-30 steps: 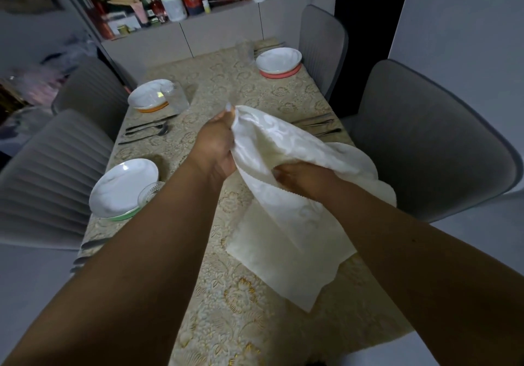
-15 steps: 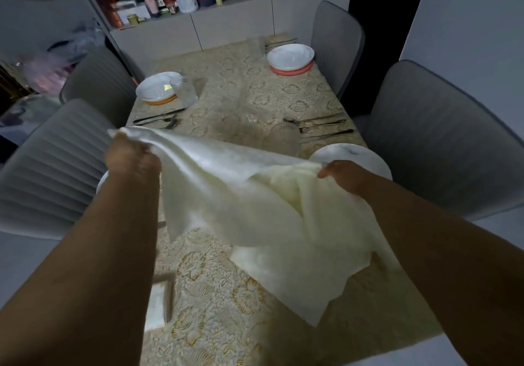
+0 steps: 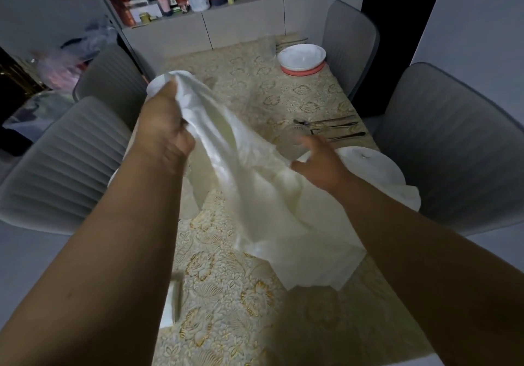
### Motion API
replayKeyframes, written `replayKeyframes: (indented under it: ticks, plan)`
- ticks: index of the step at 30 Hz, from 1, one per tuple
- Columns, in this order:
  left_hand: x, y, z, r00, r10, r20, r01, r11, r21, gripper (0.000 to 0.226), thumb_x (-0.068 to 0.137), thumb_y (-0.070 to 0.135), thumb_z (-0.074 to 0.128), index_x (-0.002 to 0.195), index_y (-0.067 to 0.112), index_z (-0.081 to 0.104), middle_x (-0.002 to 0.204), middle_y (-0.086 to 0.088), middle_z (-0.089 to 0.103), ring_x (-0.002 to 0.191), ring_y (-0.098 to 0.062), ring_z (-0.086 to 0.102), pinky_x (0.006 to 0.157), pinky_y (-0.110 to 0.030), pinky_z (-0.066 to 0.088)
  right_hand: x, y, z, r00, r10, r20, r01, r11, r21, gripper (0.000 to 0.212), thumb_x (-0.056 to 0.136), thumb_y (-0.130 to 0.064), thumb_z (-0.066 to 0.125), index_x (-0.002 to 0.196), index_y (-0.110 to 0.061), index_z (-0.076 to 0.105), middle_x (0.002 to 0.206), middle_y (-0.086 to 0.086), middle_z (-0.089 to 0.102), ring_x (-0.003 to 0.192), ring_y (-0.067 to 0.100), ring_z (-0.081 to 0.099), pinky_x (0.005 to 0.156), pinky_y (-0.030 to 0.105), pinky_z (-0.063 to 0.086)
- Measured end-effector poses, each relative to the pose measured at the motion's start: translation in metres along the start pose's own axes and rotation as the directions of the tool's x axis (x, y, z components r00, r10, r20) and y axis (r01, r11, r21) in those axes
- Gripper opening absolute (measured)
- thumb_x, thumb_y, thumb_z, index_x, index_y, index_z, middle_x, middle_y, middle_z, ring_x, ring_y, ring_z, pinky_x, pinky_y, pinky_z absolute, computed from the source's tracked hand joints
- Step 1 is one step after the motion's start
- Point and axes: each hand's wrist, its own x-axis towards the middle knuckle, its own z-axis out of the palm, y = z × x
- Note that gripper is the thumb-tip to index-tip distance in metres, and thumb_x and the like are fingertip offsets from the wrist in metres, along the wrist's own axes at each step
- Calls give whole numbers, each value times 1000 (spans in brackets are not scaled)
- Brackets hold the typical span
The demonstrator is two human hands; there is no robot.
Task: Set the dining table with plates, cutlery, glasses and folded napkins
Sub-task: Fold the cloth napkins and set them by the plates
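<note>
Napkin unfolded, bunched in left hand; right hand released, fingers spread; plates, cutlery at two o'clock laid; folding remains.

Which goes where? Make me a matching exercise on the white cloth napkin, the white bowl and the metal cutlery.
Things:
1. white cloth napkin
2. white bowl
3. metal cutlery

Places:
A. on the pink plate at the far end
B. lying flat on the gold-patterned tablecloth, right side
C. gripped by the left hand, raised off the table

Pairs: 1-C, 2-A, 3-B
</note>
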Motion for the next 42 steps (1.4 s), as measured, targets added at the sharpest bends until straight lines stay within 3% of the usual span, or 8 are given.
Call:
replayKeyframes:
  ticks: [7, 10, 15, 20, 24, 33, 39, 42]
  plan:
    - [-37, -14, 3, 956, -62, 286, 17, 987, 159, 22, 92, 20, 52, 89, 9, 71, 86, -9, 66, 76, -18, 65, 75, -29, 57, 10, -62, 25, 830, 229, 509, -553, 461, 694, 74, 90, -62, 44, 143, -10, 39, 120, 12, 59, 113, 24, 56, 93, 37, 48]
    - [-39, -22, -22, 946, -115, 302, -26, 905, 425, 42, 80, 42, 71, 96, 3, 62, 86, -7, 65, 75, -16, 63, 72, -27, 55, 20, -74, 25, 865, 186, 465, -499, 402, 768, 62, 97, -48, 43, 144, -8, 37, 135, 8, 49, 125, 21, 46, 103, 40, 38]
    - [-44, -20, -57, 993, 16, 117, -118, 207, 971, 44, 69, 26, 85, 103, 13, 59, 84, -1, 64, 71, -14, 60, 57, -25, 48, 29, -114, 1, 940, 82, 331, -339, 308, 889, 42, 100, -36, 40, 130, -8, 50, 124, 8, 56, 123, 23, 50, 113, 47, 29]
    - [-49, 25, -35, 774, 584, 247, -400, 147, 905, 32, 90, 27, 62, 63, 10, 57, 57, 0, 50, 51, -6, 43, 48, -21, 33, 25, -160, -36, 991, -71, 110, -94, 190, 977, 22, 100, -16, 44, 111, -2, 58, 108, 15, 64, 105, 30, 61, 96, 45, 49]
    - [-67, 44, -20, 646, 620, 446, -555, -20, 832, 30, 91, 26, 60, 69, 5, 61, 64, -1, 52, 57, -9, 42, 52, -23, 33, 22, -153, -48, 997, -8, -72, 69, 438, 896, 21, 88, -7, 58, 107, 0, 64, 101, 16, 67, 95, 28, 67, 86, 41, 56]
    - [-106, -69, -64, 794, 232, 562, -576, -7, 817, 12, 79, 17, 77, 89, 13, 74, 83, 2, 60, 73, -15, 58, 63, -17, 35, -35, -36, -17, 928, 243, -283, -133, 924, 357, 35, 79, -12, 72, 113, -13, 62, 109, 1, 62, 98, 16, 60, 75, 12, 44]
    - [-151, -149, -89, 842, 4, 540, -540, 37, 841, 21, 84, 28, 72, 99, 14, 74, 89, -2, 61, 74, -9, 48, 65, -16, 29, -83, 13, -19, 779, 619, 99, -552, 604, 575, 24, 82, -12, 72, 73, -8, 51, 76, 7, 51, 55, 16, 47, 45, 21, 41]
    - [-173, -178, -102, 843, -86, 531, -527, 62, 848, 21, 84, 27, 71, 99, 13, 74, 92, -3, 61, 81, -14, 56, 68, -15, 31, -106, 33, -18, 741, 623, 249, -633, 526, 568, 7, 89, -9, 62, 87, -5, 58, 82, 9, 54, 62, 17, 48, 57, 28, 43]
